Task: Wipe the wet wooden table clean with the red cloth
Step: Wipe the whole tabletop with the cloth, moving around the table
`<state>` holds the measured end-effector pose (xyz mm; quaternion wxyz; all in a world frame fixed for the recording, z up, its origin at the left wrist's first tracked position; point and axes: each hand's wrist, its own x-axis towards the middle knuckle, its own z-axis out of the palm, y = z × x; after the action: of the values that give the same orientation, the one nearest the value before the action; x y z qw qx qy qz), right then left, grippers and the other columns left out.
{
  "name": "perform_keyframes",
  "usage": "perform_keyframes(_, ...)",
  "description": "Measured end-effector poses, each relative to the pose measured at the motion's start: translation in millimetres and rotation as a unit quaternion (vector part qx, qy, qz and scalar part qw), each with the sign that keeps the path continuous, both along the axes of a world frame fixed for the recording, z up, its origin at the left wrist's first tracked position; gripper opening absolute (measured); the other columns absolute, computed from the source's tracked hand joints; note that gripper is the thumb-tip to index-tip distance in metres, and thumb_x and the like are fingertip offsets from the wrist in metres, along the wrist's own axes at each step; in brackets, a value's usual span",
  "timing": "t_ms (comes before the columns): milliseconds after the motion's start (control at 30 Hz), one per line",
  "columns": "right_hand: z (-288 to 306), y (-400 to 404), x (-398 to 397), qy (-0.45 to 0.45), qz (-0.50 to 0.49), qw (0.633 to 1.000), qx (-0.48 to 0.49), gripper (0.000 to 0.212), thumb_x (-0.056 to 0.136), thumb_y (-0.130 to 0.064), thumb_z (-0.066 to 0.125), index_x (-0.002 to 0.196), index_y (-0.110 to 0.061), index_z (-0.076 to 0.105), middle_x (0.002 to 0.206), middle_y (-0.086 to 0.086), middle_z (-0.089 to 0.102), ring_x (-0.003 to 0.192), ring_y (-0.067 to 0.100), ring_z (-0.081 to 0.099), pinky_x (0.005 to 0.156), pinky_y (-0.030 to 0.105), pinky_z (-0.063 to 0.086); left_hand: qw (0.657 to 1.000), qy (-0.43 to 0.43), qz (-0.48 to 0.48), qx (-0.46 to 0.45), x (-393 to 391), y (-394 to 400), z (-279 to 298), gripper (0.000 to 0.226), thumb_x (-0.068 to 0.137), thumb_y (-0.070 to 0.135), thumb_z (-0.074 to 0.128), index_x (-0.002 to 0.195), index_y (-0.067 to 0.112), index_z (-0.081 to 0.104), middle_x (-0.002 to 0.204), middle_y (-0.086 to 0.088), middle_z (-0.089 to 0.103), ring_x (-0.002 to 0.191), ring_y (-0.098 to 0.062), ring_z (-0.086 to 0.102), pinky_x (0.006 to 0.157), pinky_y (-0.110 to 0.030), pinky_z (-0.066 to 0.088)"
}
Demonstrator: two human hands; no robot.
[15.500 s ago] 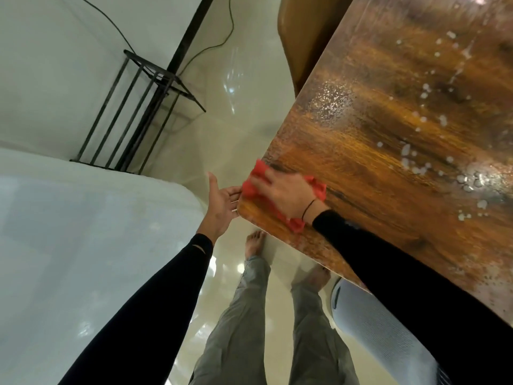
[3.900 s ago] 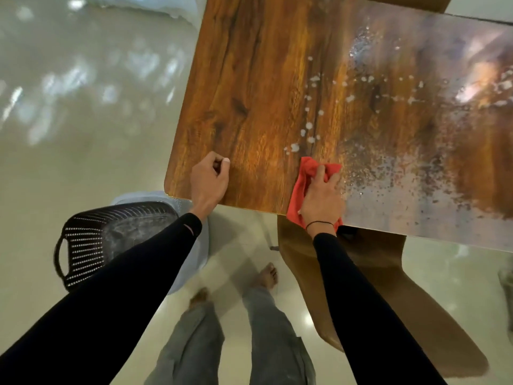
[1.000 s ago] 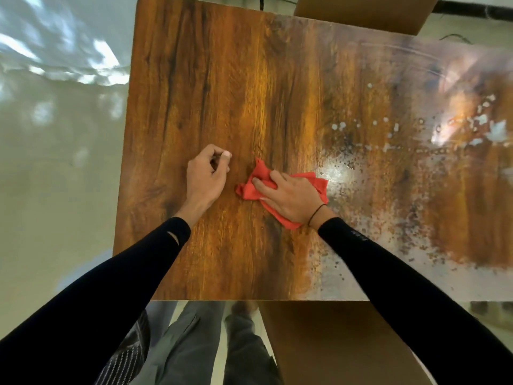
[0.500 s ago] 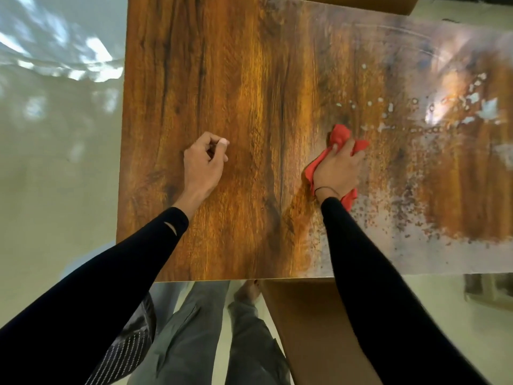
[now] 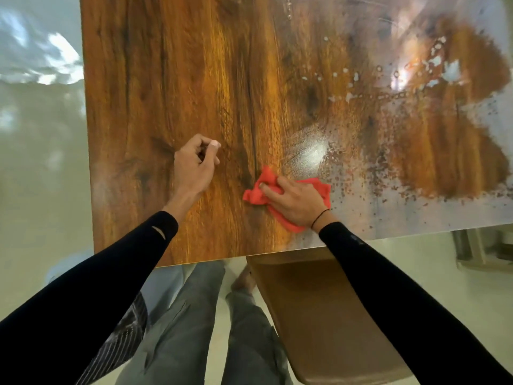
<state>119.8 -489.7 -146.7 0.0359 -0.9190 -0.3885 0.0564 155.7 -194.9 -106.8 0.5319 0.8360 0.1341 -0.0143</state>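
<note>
Cloth (image 5: pixel 288 191) — long axis left-right — under right hand (image 5: pixel 297 202).

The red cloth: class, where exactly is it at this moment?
In the head view, the red cloth lies on the wooden table near its front edge, pressed under the right hand, right of the fisted left hand.

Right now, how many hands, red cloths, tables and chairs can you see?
Hands: 2, the left hand curled on the wood, the right hand pressing the cloth
Red cloth: 1
Wooden table: 1
Brown chair: 1
Total: 5
</note>
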Motion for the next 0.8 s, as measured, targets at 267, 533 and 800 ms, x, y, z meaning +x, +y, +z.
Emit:
perform_keyframes(267, -0.6, -25.7, -14.0, -0.047, -0.598, 0.796, 0.077, 0.036, 0.117, -0.041, 0.040, 0.143, -0.021, 0.053, 0.136, 0.015, 0.056, 0.086, 0.029, 0.065, 0.067, 0.039, 0.057, 1.000, 0.017, -0.020, -0.003, -32.2, -30.3, 6.2, 0.023, 0.109, 0.028, 0.060, 0.103, 0.010, 0.072, 0.076, 0.001, 0.070, 0.070, -0.006, 0.065, 0.069, -0.016, 0.049)
perform_keyframes(533, 4.8, 51.3, -85.0, 0.021, -0.440, 0.894, 0.080, 0.032, 0.111, -0.032, 0.053, 0.141, -0.023, 0.047, 0.130, 0.012, 0.055, 0.081, 0.023, 0.068, 0.050, 0.035, 0.054, 1.000, 0.005, -0.011, 0.000, -58.8, -78.9, 14.9, 0.025, 0.107, 0.035, 0.059, 0.100, 0.015, 0.072, 0.071, 0.008, 0.069, 0.063, -0.003, 0.063, 0.062, -0.017, 0.047)
perform_keyframes(800, 2.3, -10.3, -101.5, 0.015, -0.061, 0.998, 0.021, 0.042, 0.111, -0.032, 0.053, 0.151, -0.019, 0.049, 0.123, 0.011, 0.057, 0.083, 0.027, 0.067, 0.048, 0.037, 0.047, 1.000, -0.012, -0.008, 0.016, -84.4, -110.1, 28.4, 0.022, 0.107, 0.032, 0.058, 0.098, 0.018, 0.073, 0.070, 0.007, 0.070, 0.063, -0.003, 0.063, 0.059, -0.015, 0.045)
